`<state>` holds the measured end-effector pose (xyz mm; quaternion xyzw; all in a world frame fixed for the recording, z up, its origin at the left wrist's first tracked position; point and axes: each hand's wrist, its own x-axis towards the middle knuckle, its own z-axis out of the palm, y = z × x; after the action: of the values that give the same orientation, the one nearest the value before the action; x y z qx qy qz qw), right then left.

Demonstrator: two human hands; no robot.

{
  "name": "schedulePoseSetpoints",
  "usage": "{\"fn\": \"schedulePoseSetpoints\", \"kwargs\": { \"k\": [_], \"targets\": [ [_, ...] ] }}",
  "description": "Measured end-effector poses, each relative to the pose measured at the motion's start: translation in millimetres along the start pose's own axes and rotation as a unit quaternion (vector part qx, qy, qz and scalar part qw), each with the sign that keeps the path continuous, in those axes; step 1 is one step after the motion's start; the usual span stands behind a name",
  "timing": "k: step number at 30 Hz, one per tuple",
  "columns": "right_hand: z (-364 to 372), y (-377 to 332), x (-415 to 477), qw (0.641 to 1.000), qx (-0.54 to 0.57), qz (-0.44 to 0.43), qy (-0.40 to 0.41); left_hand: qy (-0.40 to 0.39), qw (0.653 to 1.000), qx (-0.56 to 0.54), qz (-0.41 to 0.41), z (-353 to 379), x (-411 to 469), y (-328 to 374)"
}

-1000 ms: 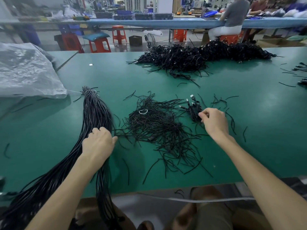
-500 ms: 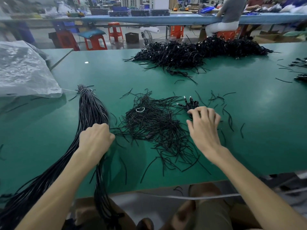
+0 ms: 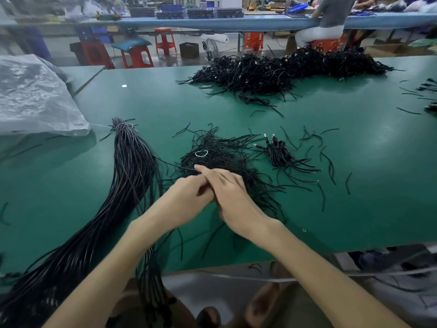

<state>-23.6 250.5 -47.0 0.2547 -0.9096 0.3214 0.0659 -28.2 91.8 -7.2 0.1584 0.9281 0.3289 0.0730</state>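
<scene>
One thin cable (image 3: 169, 162) runs from the bundle (image 3: 132, 176), left of the tangle (image 3: 227, 147), to the hands at the tangle's near edge. Left hand (image 3: 186, 197) curled, pinching the cable. Right hand (image 3: 233, 195) laid across it, fingers nearly straight, tips touching the cable. Forearms converge over the worktop (image 3: 354, 185).
</scene>
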Motion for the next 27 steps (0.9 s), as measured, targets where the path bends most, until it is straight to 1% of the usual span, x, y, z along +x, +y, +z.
{"fn": "schedulePoseSetpoints", "kwargs": {
  "k": [1, 2, 4, 6, 8, 9, 12, 14, 16, 19, 22, 23, 25, 27],
  "targets": [
    [-1.6, 3.7, 0.4, 1.0, 0.005, 0.015, -0.002, -0.002, 1.0, -0.024, 0.006, -0.8, 2.3, -3.3],
    [-4.1, 6.5, 0.8, 1.0, -0.019, 0.007, 0.005, -0.017, 0.997, -0.075, 0.006, -2.2, 3.9, -7.5],
    [-9.7, 14.9, -0.5, 0.996, -0.07, -0.023, 0.046, -0.063, 0.983, -0.173, -0.014, -4.4, 5.0, -15.4],
    [-20.1, 23.4, -2.1, 0.993, -0.056, 0.015, 0.104, -0.107, 0.967, -0.231, -0.024, -5.6, 1.5, -20.6],
    [-33.1, 35.4, -0.9, 0.983, -0.032, 0.065, 0.167, -0.14, 0.956, -0.258, -0.02, -7.7, -2.0, -26.8],
    [-38.0, 40.5, -0.8, 0.978, -0.032, 0.075, 0.19, -0.155, 0.953, -0.261, -0.018, -8.8, -3.2, -29.7],
    [-40.2, 44.6, -3.0, 0.972, -0.069, 0.067, 0.216, -0.178, 0.951, -0.253, -0.016, -9.1, -7.9, -32.9],
    [-36.9, 44.7, -5.6, 0.969, -0.064, 0.073, 0.226, -0.178, 0.949, -0.261, -0.013, -8.9, -10.4, -33.2],
    [-34.6, 44.1, -6.2, 0.97, -0.062, 0.073, 0.223, -0.183, 0.939, -0.291, -0.015, -11.3, -13.7, -34.3],
    [-35.2, 38.1, -6.2, 0.983, -0.057, 0.068, 0.16, -0.183, 0.923, -0.338, -0.016, -16.8, -20.5, -32.8],
    [-34.5, 24.2, -7.4, 0.992, -0.035, 0.044, 0.109, -0.172, 0.92, -0.35, 0.027, -18.4, -25.5, -19.5],
    [-33.3, 18.6, -7.1, 0.995, -0.026, 0.027, 0.092, -0.161, 0.921, -0.352, 0.038, -18.2, -24.5, -14.0],
    [-29.2, 8.2, -6.4, 0.997, 0.013, 0.01, 0.073, -0.119, 0.936, -0.329, 0.037, -15.6, -17.2, -6.0],
    [-31.0, 1.2, -6.9, 0.992, 0.076, 0.017, 0.101, -0.07, 0.951, -0.3, 0.006, -11.1, -7.7, -5.0]
  ]
}}
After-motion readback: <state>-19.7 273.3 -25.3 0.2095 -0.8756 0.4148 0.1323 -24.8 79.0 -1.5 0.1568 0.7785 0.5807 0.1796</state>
